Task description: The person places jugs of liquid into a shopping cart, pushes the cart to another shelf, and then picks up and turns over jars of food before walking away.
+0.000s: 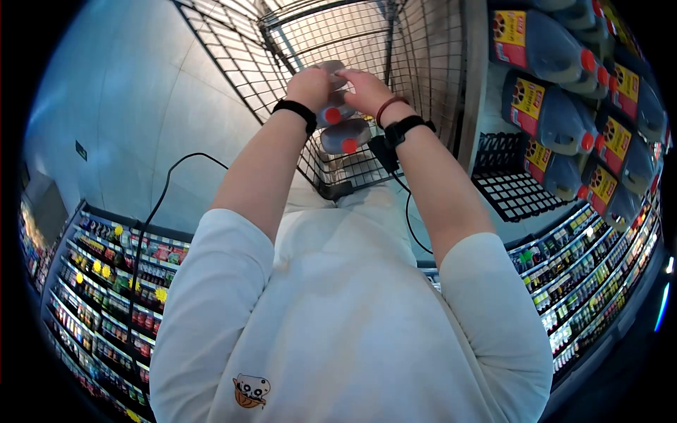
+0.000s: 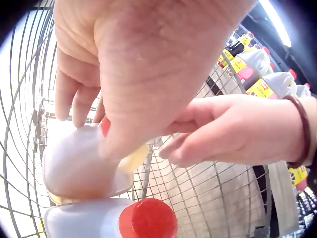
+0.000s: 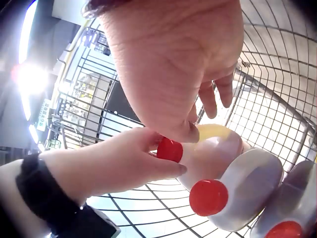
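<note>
The left hand [image 1: 309, 88] grasps a plastic bottle [image 3: 215, 151] near its cap [image 3: 170, 149]; the right hand [image 1: 365, 93] is beside it, fingers relaxed, though I can't tell whether they touch. The bottle is inside a wire shopping cart [image 1: 236, 67], beyond two more bottles [image 1: 344, 130]. Around are a pale floor [image 1: 127, 127], stocked shelves [image 1: 106, 296] and stacked jugs [image 1: 553, 123]. The right wrist view shows that red cap; the head view hides it.

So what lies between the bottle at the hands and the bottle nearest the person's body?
One more red-capped bottle lies between them; the right wrist view shows it most plainly.
</note>
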### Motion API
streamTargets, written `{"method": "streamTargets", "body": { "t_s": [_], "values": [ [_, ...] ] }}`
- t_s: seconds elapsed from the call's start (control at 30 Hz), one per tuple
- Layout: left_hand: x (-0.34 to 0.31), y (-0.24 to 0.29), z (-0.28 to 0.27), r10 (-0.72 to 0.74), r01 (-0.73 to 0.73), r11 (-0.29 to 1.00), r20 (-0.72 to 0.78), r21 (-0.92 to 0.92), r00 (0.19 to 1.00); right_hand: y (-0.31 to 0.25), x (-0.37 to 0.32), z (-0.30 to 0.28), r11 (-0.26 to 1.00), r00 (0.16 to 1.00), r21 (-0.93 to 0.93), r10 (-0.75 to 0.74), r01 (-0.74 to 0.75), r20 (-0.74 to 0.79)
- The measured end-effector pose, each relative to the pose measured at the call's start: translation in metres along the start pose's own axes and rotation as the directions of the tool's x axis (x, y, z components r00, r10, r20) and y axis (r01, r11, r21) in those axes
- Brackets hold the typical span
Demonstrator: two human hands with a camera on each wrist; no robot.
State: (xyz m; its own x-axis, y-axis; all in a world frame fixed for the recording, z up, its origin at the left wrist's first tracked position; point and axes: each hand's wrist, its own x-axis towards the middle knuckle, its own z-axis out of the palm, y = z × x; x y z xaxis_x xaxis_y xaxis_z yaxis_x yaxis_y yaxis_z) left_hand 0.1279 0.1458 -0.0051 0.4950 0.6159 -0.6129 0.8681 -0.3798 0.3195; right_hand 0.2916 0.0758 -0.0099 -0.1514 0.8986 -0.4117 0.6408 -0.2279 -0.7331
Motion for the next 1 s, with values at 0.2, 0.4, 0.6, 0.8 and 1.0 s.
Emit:
{"method": "streamTargets", "body": {
  "t_s": [0.2, 0.4, 0.6, 0.8, 1.0],
  "values": [
    [0.014, 0.014, 0.018, 0.066, -0.061, 0.996, -0.074, 0.065, 0.995, -0.029, -0.123, -0.084, 0.969, 0.930, 0.247, 0.105, -0.016, -0.353],
    [0.009, 0.095, -0.012, 0.224, -0.183, 0.952, -0.157, 0.244, 0.962, -0.017, -0.266, -0.177, 0.732, 0.615, 0.662, 0.451, 0.158, -0.646],
    [-0.048, 0.323, -0.108, 0.600, -0.748, 0.663, -0.572, -0.037, 0.559, 0.015, -0.308, -0.263, 0.579, 0.208, 0.705, 0.693, 0.411, -0.690],
    [0.005, 0.442, -0.111, 0.711, -0.879, 0.469, -0.625, 0.082, 0.321, 0.067, -0.285, -0.286, 0.727, 0.360, 0.686, 0.636, 0.015, -0.682],
    [0.000, 0.430, -0.088, 0.773, -0.914, 0.404, -0.528, -0.017, 0.351, 0.057, -0.297, -0.281, 0.745, 0.443, 0.654, 0.634, -0.128, -0.635]
  ]
}}
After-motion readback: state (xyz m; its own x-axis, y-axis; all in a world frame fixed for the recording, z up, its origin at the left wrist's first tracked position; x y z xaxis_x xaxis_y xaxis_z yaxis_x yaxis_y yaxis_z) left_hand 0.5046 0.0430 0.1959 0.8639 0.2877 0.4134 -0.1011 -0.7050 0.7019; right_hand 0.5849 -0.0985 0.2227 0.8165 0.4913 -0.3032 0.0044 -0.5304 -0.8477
